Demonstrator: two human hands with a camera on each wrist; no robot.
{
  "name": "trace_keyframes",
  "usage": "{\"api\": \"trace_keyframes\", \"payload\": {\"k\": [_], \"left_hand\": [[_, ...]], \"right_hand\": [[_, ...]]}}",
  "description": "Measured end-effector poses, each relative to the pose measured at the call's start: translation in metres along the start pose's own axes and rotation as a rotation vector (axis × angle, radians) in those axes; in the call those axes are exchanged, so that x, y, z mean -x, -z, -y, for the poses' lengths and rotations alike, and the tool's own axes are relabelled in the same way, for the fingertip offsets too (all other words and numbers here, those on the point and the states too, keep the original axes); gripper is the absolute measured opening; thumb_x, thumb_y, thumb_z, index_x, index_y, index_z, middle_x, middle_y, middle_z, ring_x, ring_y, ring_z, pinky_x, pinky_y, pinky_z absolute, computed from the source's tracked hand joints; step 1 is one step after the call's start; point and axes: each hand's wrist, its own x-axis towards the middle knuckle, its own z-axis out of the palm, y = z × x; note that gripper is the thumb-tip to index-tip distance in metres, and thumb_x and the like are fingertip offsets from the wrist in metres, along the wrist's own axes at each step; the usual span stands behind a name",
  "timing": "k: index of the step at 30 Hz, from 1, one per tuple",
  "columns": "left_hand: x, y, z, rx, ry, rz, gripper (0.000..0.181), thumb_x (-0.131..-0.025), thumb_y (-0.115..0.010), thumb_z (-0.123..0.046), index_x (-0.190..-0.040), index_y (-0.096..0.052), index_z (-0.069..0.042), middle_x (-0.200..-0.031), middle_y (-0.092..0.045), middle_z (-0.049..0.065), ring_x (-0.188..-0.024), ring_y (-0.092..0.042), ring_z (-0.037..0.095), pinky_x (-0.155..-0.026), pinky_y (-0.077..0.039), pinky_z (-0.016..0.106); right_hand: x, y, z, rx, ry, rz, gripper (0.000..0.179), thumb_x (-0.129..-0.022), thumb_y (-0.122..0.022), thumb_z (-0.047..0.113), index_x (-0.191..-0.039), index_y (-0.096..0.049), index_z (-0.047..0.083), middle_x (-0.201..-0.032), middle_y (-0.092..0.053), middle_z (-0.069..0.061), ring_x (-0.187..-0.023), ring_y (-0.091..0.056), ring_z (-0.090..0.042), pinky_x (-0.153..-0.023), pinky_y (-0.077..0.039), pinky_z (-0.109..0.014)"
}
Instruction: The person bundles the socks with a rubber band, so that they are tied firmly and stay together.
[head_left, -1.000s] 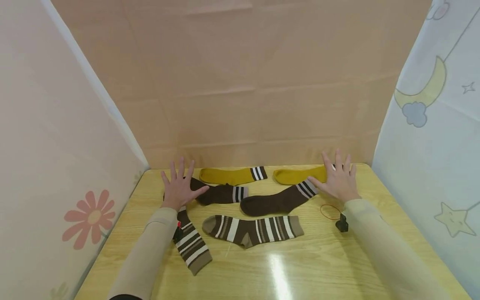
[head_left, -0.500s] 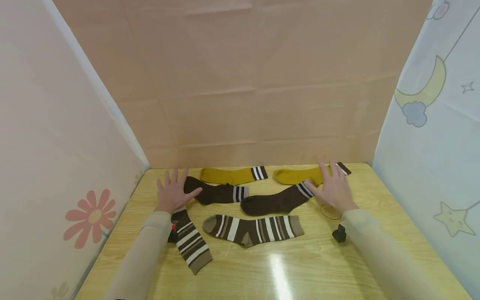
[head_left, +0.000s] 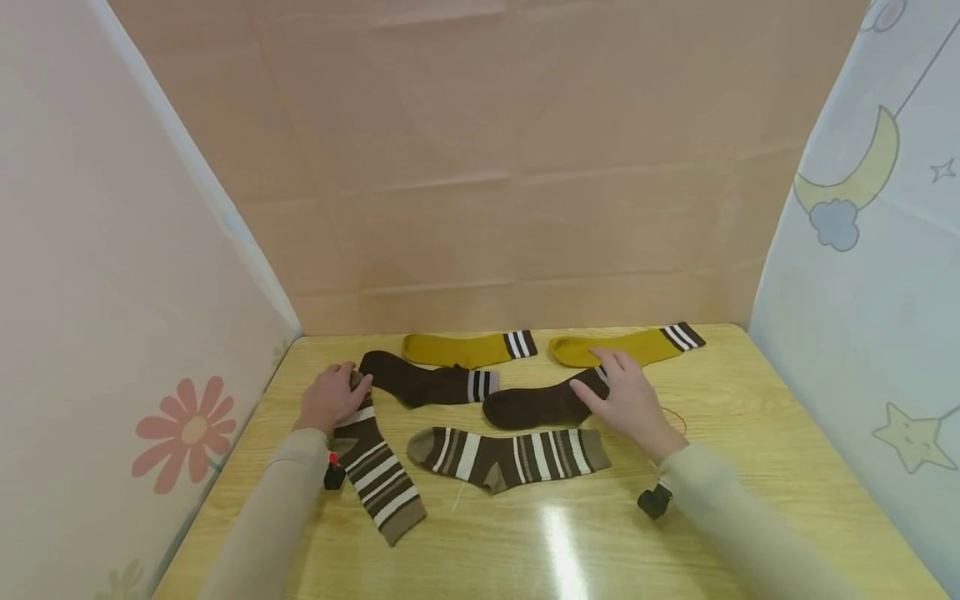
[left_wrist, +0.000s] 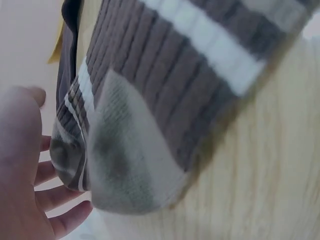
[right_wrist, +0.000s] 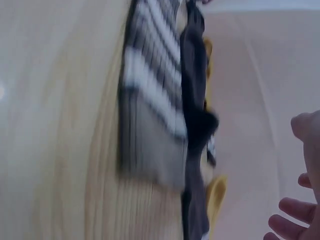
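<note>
In the head view my left hand (head_left: 328, 400) is at the toe of a brown, white and tan striped sock (head_left: 382, 475) slanting across the left of the table. The left wrist view has its fingers (left_wrist: 52, 197) reaching behind the sock's tan toe (left_wrist: 67, 157), the thumb standing apart. My right hand (head_left: 628, 402), fingers spread and slightly bent, is over the striped cuff end of a dark brown sock (head_left: 536, 407). Below that lies a second striped sock (head_left: 517, 458), flat and crosswise. The right wrist view is blurred; nothing shows between the right fingers (right_wrist: 295, 210).
Another dark brown sock (head_left: 423, 385) lies left of centre. Along the back are two mustard socks (head_left: 457, 350) (head_left: 645, 343) with striped dark cuffs. Cloth walls enclose the wooden table (head_left: 480, 550) at the back and sides. A small black device (head_left: 655, 502) hangs from the right wrist.
Both hands have come down and back toward the person from spread poses over the socks. The left has reached the striped sock's toe; the right has shifted left over the dark sock. The socks stay put.
</note>
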Motion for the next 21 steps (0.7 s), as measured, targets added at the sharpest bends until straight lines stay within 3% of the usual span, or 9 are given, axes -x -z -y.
{"api": "trace_keyframes", "payload": {"k": [5, 8, 14, 21], "left_hand": [[0.001, 0.002, 0.006, 0.041, 0.007, -0.010, 0.058, -0.110, -0.047, -0.036, -0.148, -0.049, 0.008, -0.143, -0.055, 0.034, -0.127, -0.056, 0.054, -0.098, -0.049, 0.069], [0.001, 0.004, 0.010, 0.049, 0.011, 0.004, 0.053, -0.110, -0.047, -0.029, -0.148, -0.048, 0.008, -0.138, -0.059, 0.034, -0.123, -0.059, 0.053, -0.097, -0.050, 0.067], [0.001, 0.008, 0.014, 0.063, 0.029, 0.022, 0.044, -0.109, -0.046, -0.024, -0.141, -0.054, 0.007, -0.129, -0.065, 0.031, -0.115, -0.064, 0.051, -0.092, -0.052, 0.066], [-0.002, 0.011, 0.009, 0.062, 0.039, 0.017, 0.040, -0.110, -0.047, -0.022, -0.138, -0.056, 0.006, -0.125, -0.067, 0.030, -0.110, -0.066, 0.049, -0.088, -0.054, 0.064]], "right_hand": [[0.008, -0.008, 0.041, -0.104, 0.100, -0.008, 0.052, -0.093, -0.079, 0.028, -0.133, -0.064, -0.003, -0.126, -0.066, -0.021, -0.116, -0.063, -0.040, -0.096, -0.053, -0.059], [0.015, -0.017, 0.065, -0.150, 0.146, 0.030, 0.043, -0.094, -0.079, 0.026, -0.126, -0.068, 0.000, -0.121, -0.069, -0.016, -0.109, -0.068, -0.033, -0.091, -0.058, -0.050], [0.028, -0.034, 0.107, -0.238, 0.203, 0.181, 0.029, -0.096, -0.078, 0.028, -0.116, -0.071, 0.009, -0.110, -0.072, -0.008, -0.095, -0.070, -0.024, -0.082, -0.059, -0.035], [0.034, -0.050, 0.136, -0.314, 0.275, 0.390, 0.027, -0.097, -0.077, 0.031, -0.109, -0.073, 0.007, -0.097, -0.071, -0.004, -0.078, -0.069, -0.012, -0.071, -0.055, -0.023]]}}
